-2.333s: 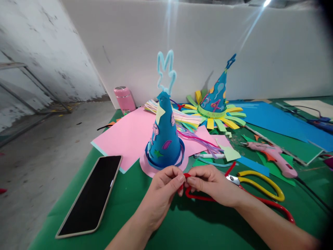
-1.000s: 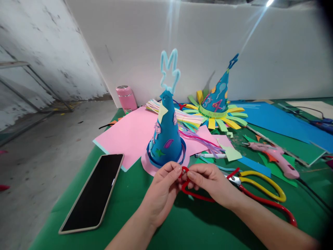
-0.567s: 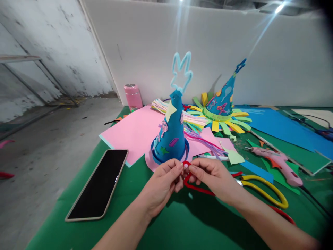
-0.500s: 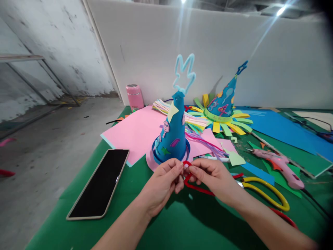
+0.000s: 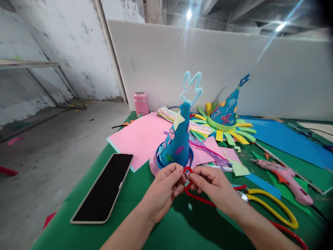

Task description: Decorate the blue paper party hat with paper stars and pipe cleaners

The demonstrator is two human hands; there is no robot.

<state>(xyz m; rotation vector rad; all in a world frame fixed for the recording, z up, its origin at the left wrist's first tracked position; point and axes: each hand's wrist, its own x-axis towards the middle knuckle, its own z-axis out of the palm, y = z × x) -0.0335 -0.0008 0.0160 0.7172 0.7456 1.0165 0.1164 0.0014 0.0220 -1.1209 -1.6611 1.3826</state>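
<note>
A bent red pipe cleaner (image 5: 199,199) is pinched between my two hands above the green table. My left hand (image 5: 166,187) grips it by one end near a small loop. My right hand (image 5: 215,189) pinches it on the other side, and the rest of its length runs under that palm. Just beyond my fingers stands a blue cone hat (image 5: 179,146) with stickers and a pink brim, upright. On its tip sits a light blue pipe cleaner shape (image 5: 191,86).
A phone (image 5: 102,189) lies at left, scissors (image 5: 273,203) and a pink glue gun (image 5: 287,177) at right. Behind are pink paper (image 5: 140,135), a pink flask (image 5: 141,103), paper strips and a second decorated cone hat (image 5: 226,111). A white board stands at the back.
The view has tilted up, so things appear lower and slightly to the right. Both hands keep their pinch on the red pipe cleaner, whose bend looks much the same.
</note>
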